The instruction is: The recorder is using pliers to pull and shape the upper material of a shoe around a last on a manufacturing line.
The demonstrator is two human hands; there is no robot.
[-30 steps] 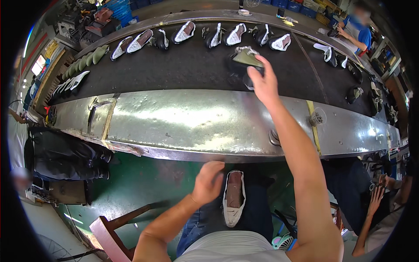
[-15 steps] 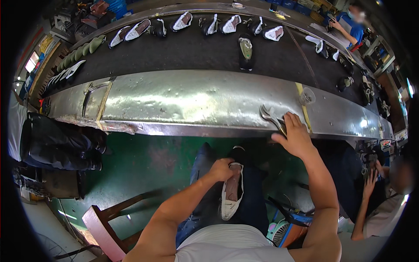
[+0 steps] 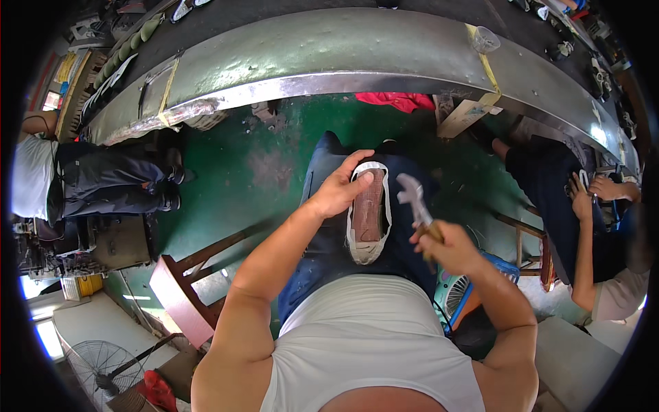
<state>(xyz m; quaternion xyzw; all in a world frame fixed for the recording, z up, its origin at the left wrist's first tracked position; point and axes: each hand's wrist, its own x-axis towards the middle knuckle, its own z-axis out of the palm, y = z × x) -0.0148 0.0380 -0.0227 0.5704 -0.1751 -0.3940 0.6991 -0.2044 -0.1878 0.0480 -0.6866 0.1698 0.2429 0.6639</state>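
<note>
A shoe upper (image 3: 368, 223) rests on my lap, its underside facing up. A brown insole board (image 3: 369, 206) lies inside its whitish turned-in edge. Around the upper's far end my left hand (image 3: 343, 183) is closed, thumb pressed on the insole. My right hand (image 3: 446, 246) grips a pair of metal pincers (image 3: 415, 199) by the handles. The pincers' curved jaws are raised to the right of the upper, apart from it.
Ahead runs a metal-edged bench (image 3: 309, 51) with a clear plastic cup (image 3: 485, 40). Left of my legs stands a wooden stool (image 3: 180, 295). A small fan (image 3: 456, 295) sits by my right hip. Co-workers' legs (image 3: 117, 182) and hands (image 3: 583, 199) show at both sides.
My right hand has lifted the pincers off the bench and brought them down beside the shoe upper. My left hand's thumb now lies over the insole. The view has tilted down.
</note>
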